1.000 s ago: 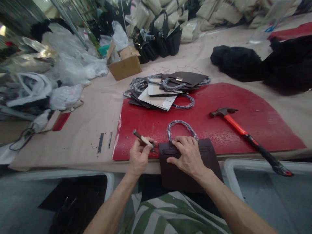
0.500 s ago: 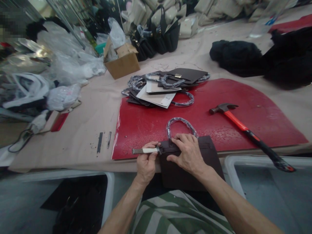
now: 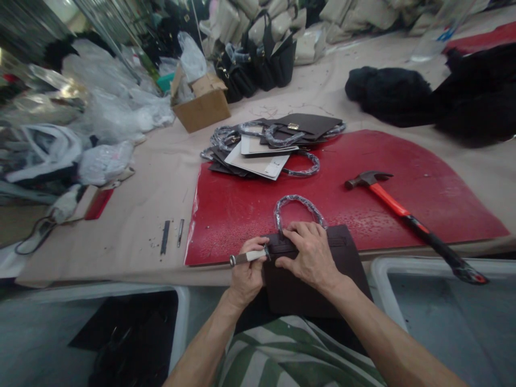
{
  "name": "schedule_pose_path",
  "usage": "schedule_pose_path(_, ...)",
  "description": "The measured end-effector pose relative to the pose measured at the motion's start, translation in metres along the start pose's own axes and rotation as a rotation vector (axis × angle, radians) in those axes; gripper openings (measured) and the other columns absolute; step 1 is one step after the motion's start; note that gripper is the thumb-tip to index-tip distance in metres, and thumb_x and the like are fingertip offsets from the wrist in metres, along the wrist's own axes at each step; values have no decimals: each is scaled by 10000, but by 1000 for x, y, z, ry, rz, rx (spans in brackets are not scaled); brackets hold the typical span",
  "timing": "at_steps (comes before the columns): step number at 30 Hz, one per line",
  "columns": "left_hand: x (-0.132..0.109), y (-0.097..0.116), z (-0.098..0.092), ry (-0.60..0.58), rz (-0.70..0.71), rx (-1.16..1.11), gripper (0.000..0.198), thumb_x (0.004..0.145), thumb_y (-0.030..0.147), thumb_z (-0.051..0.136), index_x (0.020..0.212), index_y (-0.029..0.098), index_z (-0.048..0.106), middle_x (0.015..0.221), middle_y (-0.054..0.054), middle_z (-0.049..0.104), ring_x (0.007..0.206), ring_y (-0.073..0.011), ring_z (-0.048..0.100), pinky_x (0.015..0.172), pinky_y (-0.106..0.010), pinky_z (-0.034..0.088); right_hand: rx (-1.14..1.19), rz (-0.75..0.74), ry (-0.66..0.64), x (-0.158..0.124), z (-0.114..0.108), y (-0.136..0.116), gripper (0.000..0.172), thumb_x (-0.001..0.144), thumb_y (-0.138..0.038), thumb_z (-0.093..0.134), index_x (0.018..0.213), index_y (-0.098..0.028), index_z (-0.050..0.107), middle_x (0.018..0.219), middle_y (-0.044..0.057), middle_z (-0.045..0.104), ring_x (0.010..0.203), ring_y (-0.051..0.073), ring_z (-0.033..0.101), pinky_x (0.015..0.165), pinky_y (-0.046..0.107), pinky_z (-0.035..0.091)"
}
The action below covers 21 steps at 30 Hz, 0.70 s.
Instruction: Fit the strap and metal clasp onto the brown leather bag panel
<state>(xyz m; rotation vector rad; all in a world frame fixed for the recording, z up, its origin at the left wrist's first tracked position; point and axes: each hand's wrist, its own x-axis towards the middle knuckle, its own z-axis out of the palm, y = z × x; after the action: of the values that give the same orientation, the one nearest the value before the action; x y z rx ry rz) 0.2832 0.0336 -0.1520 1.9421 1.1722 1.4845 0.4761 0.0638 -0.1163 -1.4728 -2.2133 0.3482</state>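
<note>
Fingers of the left hand point(image 3: 248, 269) are closing around a slim metal-tipped hand tool point(image 3: 246, 257) – its tip meeting the dark brown leather bag panel point(image 3: 312, 287) (red mat beneath) – while the right hand point(image 3: 308, 255) is pressing flat, gripping nothing; next likely calls for steady pressure.

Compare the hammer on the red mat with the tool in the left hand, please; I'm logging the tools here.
The hammer lies loose on the red mat, no hand on it; the small tool is gripped in the left hand, its tip at the dark brown bag piece. The hammer is far longer, with an orange and black handle; the small tool is short, with a pale handle. Both are hand tools.
</note>
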Motion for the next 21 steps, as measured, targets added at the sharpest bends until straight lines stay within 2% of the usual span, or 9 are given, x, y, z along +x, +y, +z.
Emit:
schedule_pose_path(7,-1,0,7,8,62,105,136,972,134,483,1081,202,527,1122,-114,652,1103,-212,635,943,-425,558,5,4,-4,0,0,0,597,628,-435,896,1120,-194,657,1166,75,627,1064,282,531,987,456,372)
schedule_pose_path(12,-6,6,15,86,59,169,139,978,130,451,1080,193,523,1119,-127,651,1101,-220,635,935,-435,562,8,2,6,0,1,0,580,646,-425,885,1129,-202,655,1154,79,631,1054,291,530,989,470,370)
schedule_pose_path(17,-13,10,21,150,13,139,148,982,125,449,1098,183,519,1157,-133,645,1134,-212,636,953,-402,559,10,6,-1,0,4,2,586,651,-421,883,1145,-206,653,1161,79,627,1061,296,524,1017,481,354)
schedule_pose_path(21,-14,10,20,139,-49,93,165,977,109,460,1110,187,521,1174,-124,647,1142,-201,640,971,-394,557,0,2,-16,1,5,3,630,607,-426,913,1134,-195,658,1138,79,636,1056,301,525,1026,488,345)
